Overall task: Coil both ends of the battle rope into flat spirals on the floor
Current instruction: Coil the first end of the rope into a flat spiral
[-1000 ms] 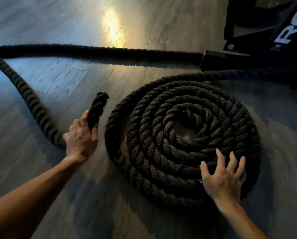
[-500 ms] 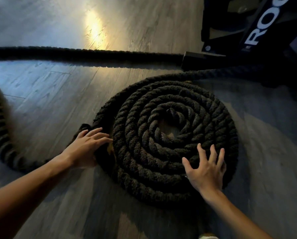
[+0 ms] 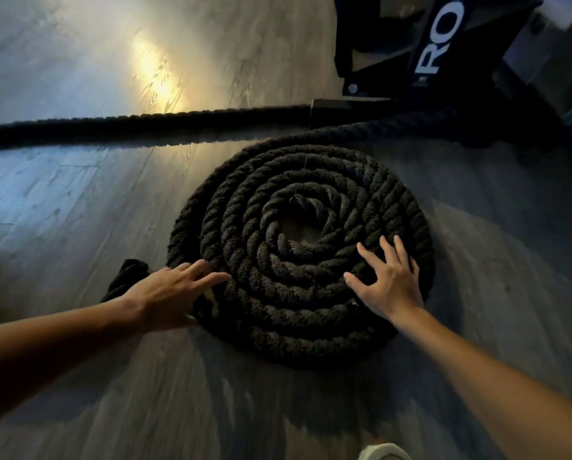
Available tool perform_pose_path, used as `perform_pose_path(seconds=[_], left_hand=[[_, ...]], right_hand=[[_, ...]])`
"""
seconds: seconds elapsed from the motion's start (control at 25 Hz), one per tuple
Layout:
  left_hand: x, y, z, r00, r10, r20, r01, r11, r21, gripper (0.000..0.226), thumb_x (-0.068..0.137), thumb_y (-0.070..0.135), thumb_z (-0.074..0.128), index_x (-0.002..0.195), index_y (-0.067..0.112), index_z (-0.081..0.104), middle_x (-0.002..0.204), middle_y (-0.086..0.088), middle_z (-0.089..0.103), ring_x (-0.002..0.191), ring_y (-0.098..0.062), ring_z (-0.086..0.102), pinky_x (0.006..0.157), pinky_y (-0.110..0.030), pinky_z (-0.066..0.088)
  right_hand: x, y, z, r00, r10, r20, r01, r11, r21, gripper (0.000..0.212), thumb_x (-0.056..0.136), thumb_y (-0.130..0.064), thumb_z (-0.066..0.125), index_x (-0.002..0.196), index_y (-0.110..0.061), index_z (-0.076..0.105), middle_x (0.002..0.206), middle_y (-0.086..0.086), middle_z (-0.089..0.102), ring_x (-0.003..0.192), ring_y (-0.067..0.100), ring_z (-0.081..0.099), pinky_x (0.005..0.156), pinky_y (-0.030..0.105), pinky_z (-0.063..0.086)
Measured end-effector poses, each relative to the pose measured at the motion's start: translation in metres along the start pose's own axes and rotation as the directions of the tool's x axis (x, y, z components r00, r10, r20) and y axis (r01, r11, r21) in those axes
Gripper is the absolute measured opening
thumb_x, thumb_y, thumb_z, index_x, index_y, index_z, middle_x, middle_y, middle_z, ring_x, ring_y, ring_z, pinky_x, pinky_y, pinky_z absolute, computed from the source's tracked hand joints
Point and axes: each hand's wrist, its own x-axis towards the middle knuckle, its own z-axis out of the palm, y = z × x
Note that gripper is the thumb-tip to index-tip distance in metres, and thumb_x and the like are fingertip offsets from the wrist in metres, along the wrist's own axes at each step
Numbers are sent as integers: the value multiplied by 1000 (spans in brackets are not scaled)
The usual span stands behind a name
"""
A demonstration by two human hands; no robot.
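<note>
Grey wood-look floor (image 3: pixel 78 200), dim room, one flat spiral (image 3: pixel 301 254) of battle rope dead centre; your left hand (image 3: pixel 165 297) lies flat and open at its 9 o'clock edge over the loose rope end (image 3: pixel 125 277), gripping nothing, and your right hand (image 3: pixel 391 283) is spread open, pressing the coils at 4 o'clock. Rope looks thick, heavy, stiff and rough, so grab close behind the end and drag it low. Black rack base (image 3: pixel 444 61) sits at 1 o'clock, the uncoiled run (image 3: pixel 145 122) crosses at 11, likely limiting room for the second spiral.
</note>
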Motion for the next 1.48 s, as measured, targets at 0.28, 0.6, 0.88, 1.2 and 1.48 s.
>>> perform_pose_path(seconds=[0.28,0.6,0.88,1.2,1.48], left_hand=[[45,47,-11,997,46,67,-48,998,36,124,58,92,58,143,59,-27,167,-9,-14,152,-39,-9,117,-69,12],[54,96,9,954,-218,-208,189,971,-147,123,41,105,46,145,40,40,137,-17,50,136,-44,38,79,-58,54],[73,197,-2,898,-393,-198,289,866,-407,122,31,104,49,126,28,56,118,-8,54,125,-39,46,83,-55,46],[104,163,-36,837,-371,-401,171,875,-452,71,70,90,51,119,39,56,110,5,54,102,-25,53,83,-45,43],[122,53,1,656,-724,216,440,133,-888,73,85,23,74,147,34,39,136,-15,55,96,-22,56,85,-35,53]], right_hand=[[43,33,-14,997,-81,21,80,997,6,77,76,-83,37,145,-49,44,164,3,25,154,19,1,119,53,17],[-25,-25,18,951,307,-29,-307,952,-12,73,85,-73,28,153,-47,22,168,10,-4,150,40,-15,110,74,-5],[-13,53,-8,990,135,-33,-137,989,-58,68,82,-77,32,145,-50,36,165,-3,20,152,36,-1,111,73,5],[1,95,-40,970,244,-7,-244,970,1,55,95,-59,37,149,-50,31,168,-2,4,153,31,-10,116,69,-1],[-53,31,2,864,494,-100,-478,866,148,67,90,-59,47,151,-36,32,166,15,8,150,41,-8,111,66,24]])
